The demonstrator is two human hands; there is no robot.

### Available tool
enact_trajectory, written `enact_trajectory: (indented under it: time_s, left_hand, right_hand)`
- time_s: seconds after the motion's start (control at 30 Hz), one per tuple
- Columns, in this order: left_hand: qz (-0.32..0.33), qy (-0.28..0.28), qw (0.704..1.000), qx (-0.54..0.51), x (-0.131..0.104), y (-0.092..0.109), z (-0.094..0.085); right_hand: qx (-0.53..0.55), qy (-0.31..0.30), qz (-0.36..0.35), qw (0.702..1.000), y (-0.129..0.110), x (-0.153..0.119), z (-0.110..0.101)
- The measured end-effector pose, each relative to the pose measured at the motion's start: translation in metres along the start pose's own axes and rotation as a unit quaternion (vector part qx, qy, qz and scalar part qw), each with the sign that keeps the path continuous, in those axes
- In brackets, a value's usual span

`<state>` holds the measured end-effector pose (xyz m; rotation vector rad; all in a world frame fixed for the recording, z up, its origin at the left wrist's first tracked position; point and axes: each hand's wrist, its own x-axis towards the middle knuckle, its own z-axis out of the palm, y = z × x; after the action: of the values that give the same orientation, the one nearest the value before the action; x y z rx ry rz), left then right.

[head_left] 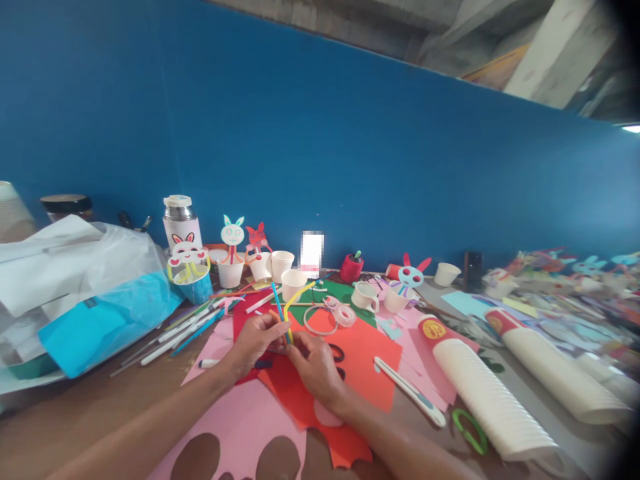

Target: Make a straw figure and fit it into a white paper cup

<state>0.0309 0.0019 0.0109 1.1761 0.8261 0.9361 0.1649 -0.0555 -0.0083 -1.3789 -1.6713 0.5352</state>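
A blue straw [278, 301] and a yellow bendy straw [299, 292] stand up between my two hands, crossing near my fingertips. My left hand [256, 340] is closed around their lower part, thumb and fingers pinched. Just below it, my right hand [316, 363] pinches the straws' lower ends, which the fingers partly hide. Under both hands lie red paper [373, 357] and pink cut-out paper [245, 413]. Dark scissor-like loops [339, 352] rest beside my right hand. A white marker [209, 364] lies by my left wrist. Behind the straws stands a white paper cup [294, 287].
Paper-cup figures with rabbit faces [233, 233] line the back, near a thermos [181, 220]. Tape rolls [345, 315] lie past my right hand. A utility knife [410, 392] and stacked paper cups [490, 393] are on the right. A plastic bag [125, 260] fills the left.
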Motion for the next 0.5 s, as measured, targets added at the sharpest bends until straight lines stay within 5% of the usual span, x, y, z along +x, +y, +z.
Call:
enact_trajectory:
  time_s: [0.5]
  left_hand:
    - [-0.038,0.018,0.997,-0.064,0.0029,-0.0013,-0.0010]
  right_hand:
    - [0.028,0.011,0.000,1.000,0.0010,-0.0001,0.0005]
